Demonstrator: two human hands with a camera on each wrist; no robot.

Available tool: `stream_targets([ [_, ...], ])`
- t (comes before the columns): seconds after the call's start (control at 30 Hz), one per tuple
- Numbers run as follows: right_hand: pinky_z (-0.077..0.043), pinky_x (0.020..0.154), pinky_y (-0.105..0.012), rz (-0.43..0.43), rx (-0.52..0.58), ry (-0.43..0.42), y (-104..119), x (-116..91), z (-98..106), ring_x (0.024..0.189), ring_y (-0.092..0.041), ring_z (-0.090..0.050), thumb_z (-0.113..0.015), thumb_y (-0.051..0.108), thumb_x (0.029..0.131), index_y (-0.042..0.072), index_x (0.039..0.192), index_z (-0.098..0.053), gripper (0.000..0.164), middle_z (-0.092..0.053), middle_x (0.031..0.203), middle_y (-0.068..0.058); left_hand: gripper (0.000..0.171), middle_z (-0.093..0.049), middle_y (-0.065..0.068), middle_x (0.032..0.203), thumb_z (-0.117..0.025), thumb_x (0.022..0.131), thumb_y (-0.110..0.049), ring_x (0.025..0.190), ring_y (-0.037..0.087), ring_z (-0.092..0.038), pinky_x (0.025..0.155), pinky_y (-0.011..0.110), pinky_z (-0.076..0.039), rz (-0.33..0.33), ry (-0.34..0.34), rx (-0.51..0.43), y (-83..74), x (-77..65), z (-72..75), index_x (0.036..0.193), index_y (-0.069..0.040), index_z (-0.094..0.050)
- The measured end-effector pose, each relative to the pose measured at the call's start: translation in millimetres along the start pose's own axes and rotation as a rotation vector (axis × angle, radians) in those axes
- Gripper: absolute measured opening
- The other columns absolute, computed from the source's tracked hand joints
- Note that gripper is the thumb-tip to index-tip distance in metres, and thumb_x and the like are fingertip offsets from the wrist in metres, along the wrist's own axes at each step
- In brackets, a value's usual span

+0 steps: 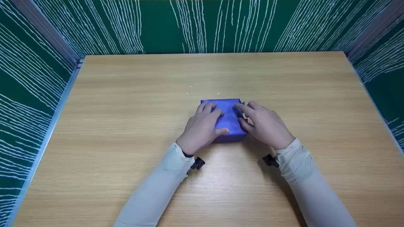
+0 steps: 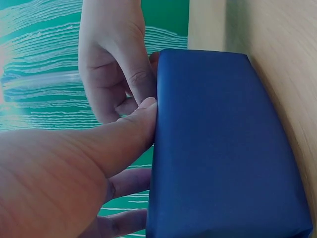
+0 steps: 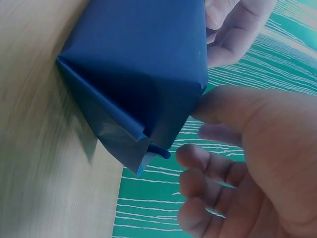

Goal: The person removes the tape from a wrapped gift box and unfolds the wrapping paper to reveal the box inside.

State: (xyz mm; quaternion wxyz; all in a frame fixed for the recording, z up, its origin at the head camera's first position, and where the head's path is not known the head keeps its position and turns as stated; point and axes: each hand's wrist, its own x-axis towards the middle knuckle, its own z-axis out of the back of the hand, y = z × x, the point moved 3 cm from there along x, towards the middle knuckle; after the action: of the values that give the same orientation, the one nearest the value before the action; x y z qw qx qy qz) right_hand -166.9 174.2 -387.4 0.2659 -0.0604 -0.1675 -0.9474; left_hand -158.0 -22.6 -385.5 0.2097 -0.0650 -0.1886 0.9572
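A box wrapped in blue paper (image 1: 229,121) lies on the table between both hands. My left hand (image 1: 203,127) rests on its top, fingers spread towards the far left corner and thumb along the near edge. In the left wrist view the thumb (image 2: 141,119) presses at the upper edge of the smooth blue side. At the box's right end is my right hand (image 1: 265,123), its index finger and thumb at the top edge and its other fingers loosely bent. A folded flap of paper (image 3: 121,141) sticks out from that end in the right wrist view, beside these fingers.
The wooden table (image 1: 126,94) has a few tiny white bits beyond the box. Green panels with white streaks (image 1: 208,26) stand along its back and sides. Each wrist carries a small black camera (image 1: 198,163).
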Motion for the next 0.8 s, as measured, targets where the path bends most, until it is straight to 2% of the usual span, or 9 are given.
stream_targets([
  [0.1,-0.048,0.058,-0.036,0.037,-0.007,0.003,2.2,-0.2,-1.8,0.067,-0.022,-0.054,-0.07,0.014,0.099,0.004,0.131,-0.069,0.034,-0.057,0.09,-0.009,0.063,-0.041,0.014,0.16,-0.07,0.094,-0.054,0.152,0.035,-0.03,0.108,0.053,-0.047,0.001,0.002,-0.001,0.3,0.3,-0.6,0.142,-0.014,-0.06],
  [0.2,-0.049,0.057,-0.036,0.042,-0.008,-0.012,2.6,0.0,-1.3,0.067,-0.021,-0.055,-0.071,0.012,0.097,0.002,0.123,-0.072,0.027,-0.058,0.088,-0.009,0.064,-0.04,0.014,0.161,-0.069,0.094,-0.054,0.152,0.035,-0.029,0.109,0.054,-0.046,0.006,0.013,-0.001,0.0,0.6,-0.5,0.144,-0.014,-0.059],
  [0.37,-0.054,0.06,-0.038,0.003,0.016,-0.046,0.4,-1.4,1.6,0.072,-0.022,-0.063,-0.073,0.013,0.095,0.004,0.11,-0.071,0.017,-0.063,0.092,-0.008,0.065,-0.038,0.013,0.162,-0.068,0.095,-0.055,0.153,0.035,-0.028,0.111,0.054,-0.044,0.016,0.026,0.0,0.1,0.5,-1.0,0.145,-0.014,-0.058],
  [0.5,-0.054,0.06,-0.039,-0.022,0.029,-0.059,-0.7,-2.7,3.0,0.073,-0.023,-0.063,-0.074,0.015,0.094,0.006,0.105,-0.068,0.015,-0.064,0.094,-0.008,0.065,-0.039,0.014,0.162,-0.069,0.094,-0.055,0.153,0.036,-0.028,0.11,0.054,-0.044,0.014,0.022,-0.001,0.6,0.8,-1.8,0.144,-0.014,-0.058],
  [0.6,-0.054,0.061,-0.04,-0.031,0.034,-0.039,-0.1,-2.1,2.4,0.075,-0.024,-0.063,-0.073,0.017,0.095,0.005,0.116,-0.067,0.024,-0.065,0.097,-0.01,0.065,-0.039,0.014,0.162,-0.069,0.094,-0.054,0.153,0.036,-0.028,0.11,0.054,-0.044,0.014,0.021,-0.002,0.6,0.6,-2.0,0.144,-0.014,-0.059],
  [0.73,-0.06,0.079,-0.05,-0.038,0.023,0.055,1.6,-1.1,-0.7,0.096,-0.035,-0.071,-0.07,0.018,0.099,0.008,0.14,-0.062,0.043,-0.067,0.118,-0.02,0.065,-0.039,0.014,0.162,-0.069,0.095,-0.054,0.153,0.036,-0.028,0.109,0.056,-0.045,0.013,0.022,-0.008,0.6,-0.1,-1.7,0.145,-0.014,-0.058],
  [0.8,-0.059,0.083,-0.051,-0.031,0.009,0.091,2.5,-0.8,-2.2,0.098,-0.037,-0.07,-0.068,0.018,0.1,0.009,0.143,-0.062,0.044,-0.065,0.12,-0.022,0.065,-0.039,0.014,0.162,-0.068,0.095,-0.054,0.152,0.036,-0.028,0.108,0.056,-0.046,0.012,0.023,-0.014,0.8,-0.5,-1.6,0.146,-0.014,-0.057],
])
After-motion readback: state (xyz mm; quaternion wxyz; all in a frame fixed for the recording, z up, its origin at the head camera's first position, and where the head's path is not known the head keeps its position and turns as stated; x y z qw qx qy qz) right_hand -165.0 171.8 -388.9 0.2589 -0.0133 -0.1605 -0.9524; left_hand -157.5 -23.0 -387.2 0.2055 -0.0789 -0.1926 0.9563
